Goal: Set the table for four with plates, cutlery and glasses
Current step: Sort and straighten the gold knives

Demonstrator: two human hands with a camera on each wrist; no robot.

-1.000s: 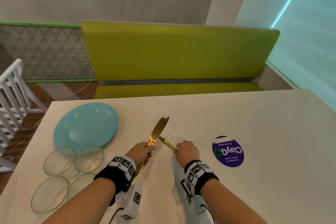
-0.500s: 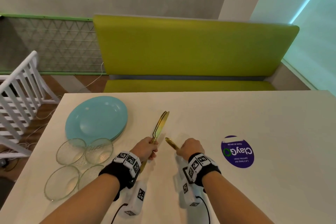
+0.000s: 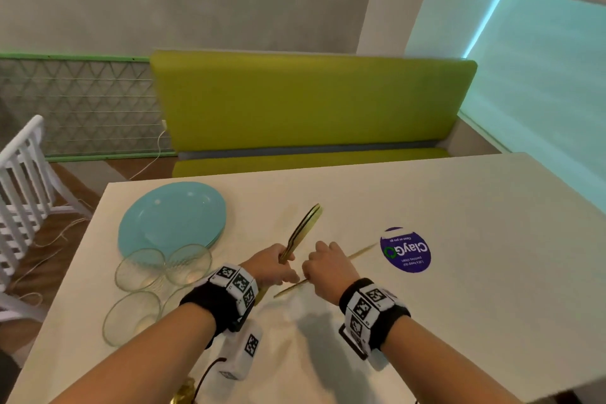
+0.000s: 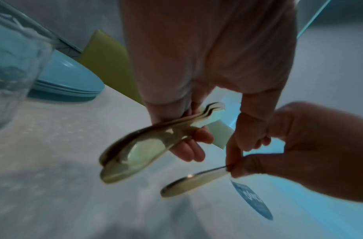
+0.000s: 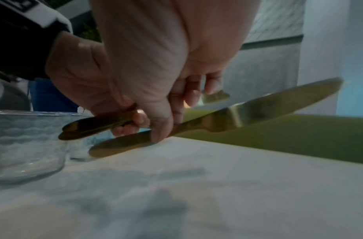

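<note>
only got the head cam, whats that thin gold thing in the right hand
Observer: The right wrist view shows a knife. The right hand holds it by the handle, blade pointing up and away.
Operator: and the left hand, one piece or more
Observer: More. The left wrist view shows several pieces of gold cutlery stacked flat in the grip of the left hand.

My left hand (image 3: 272, 267) grips gold cutlery bundle (image 3: 303, 229); right hand (image 3: 328, 270) holds single gold knife (image 5: 227, 119) above table. Blue plates (image 3: 172, 218) stacked, glasses (image 3: 164, 267) beside.
</note>
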